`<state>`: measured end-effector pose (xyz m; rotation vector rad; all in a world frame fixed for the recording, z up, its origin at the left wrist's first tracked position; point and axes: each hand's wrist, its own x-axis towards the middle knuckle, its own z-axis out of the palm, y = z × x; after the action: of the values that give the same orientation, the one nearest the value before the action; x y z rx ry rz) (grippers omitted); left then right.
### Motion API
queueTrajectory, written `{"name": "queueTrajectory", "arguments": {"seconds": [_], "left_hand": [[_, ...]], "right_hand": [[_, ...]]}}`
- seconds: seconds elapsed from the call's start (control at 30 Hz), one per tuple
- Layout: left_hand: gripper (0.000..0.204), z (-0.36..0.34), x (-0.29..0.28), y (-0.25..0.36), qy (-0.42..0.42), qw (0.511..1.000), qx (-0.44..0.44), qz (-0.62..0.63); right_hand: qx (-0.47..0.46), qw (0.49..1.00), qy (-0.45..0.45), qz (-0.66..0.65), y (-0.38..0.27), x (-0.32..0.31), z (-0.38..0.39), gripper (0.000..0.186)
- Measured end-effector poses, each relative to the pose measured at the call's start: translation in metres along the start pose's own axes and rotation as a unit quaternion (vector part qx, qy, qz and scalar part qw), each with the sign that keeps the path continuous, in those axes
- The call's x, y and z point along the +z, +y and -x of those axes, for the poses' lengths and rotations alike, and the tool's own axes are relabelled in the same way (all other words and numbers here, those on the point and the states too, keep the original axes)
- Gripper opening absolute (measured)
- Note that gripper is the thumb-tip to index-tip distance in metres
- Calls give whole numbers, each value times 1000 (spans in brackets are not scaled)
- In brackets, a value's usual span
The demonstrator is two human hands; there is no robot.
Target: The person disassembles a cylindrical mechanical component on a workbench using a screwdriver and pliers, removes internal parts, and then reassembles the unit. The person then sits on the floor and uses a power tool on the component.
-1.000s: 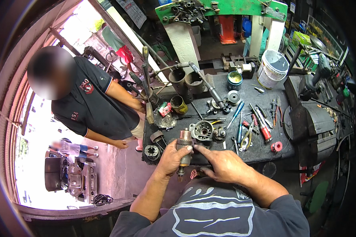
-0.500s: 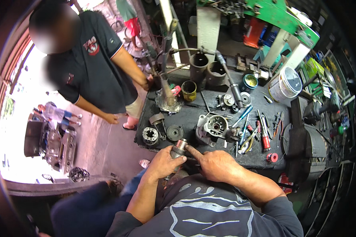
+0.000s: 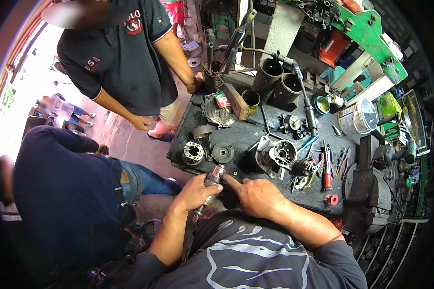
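My left hand is closed around a cylindrical metal armature, its copper-coloured end pointing up and away from me. The extended index finger of my right hand touches that end, while the other fingers are loosely bent. Just beyond lie a flat round metal disc and a slotted round part on the dark workbench. A cast metal housing rests to their right.
A standing person in a black shirt is beside the bench; another in navy bends at my left. Tall metal tubes, a white bucket, pliers and screwdrivers crowd the bench. A green-painted frame stands behind.
The view has shifted. A person in navy has come into view at lower left. My left hand has tilted the armature, and my right index finger stays at its copper end.
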<state>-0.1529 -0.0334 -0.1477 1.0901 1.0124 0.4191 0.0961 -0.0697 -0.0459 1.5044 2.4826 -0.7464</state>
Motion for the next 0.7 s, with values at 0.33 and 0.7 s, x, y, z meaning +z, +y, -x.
{"name": "queueTrajectory", "arguments": {"seconds": [0.33,0.7], "left_hand": [[40,0,0,17,-36,992,-8,121],[38,0,-2,15,-41,994,-33,95]], "right_hand": [[-2,1000,12,24,-4,-17,-4,92],[-2,1000,17,8,-5,-15,-5,81]]}}
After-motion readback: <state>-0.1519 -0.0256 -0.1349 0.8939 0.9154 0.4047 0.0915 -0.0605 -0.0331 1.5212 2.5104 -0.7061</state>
